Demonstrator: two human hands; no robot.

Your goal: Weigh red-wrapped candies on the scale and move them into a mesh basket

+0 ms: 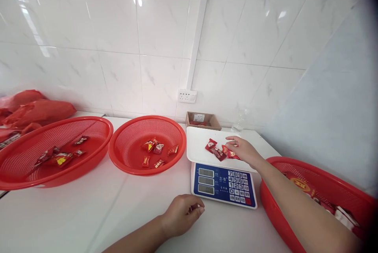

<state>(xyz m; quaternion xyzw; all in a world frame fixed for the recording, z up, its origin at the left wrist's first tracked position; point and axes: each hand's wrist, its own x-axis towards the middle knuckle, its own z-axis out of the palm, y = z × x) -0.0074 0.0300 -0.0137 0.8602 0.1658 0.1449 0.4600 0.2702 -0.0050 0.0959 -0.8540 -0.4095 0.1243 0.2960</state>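
My right hand [243, 150] is over the white pan [195, 148] of a digital scale. Its fingers are stretched out and apart, at the small red wrapped packets [218, 153] lying there; some of the fingers are hidden, and whether they touch a packet is unclear. Below the pan is the scale's blue keypad panel [220, 193] with three display windows. My left hand [183, 214] rests on the white table in front of the scale, its fingers loosely curled in with nothing visible in them.
Left of the scale stands a round red basket [118, 154] with several packets, and beyond it a larger red basket [97, 127]. Another red basket [274, 209] is under my right forearm. A cardboard box [212, 121], clear bottle [239, 121] and red bags [41, 112] are near the wall.
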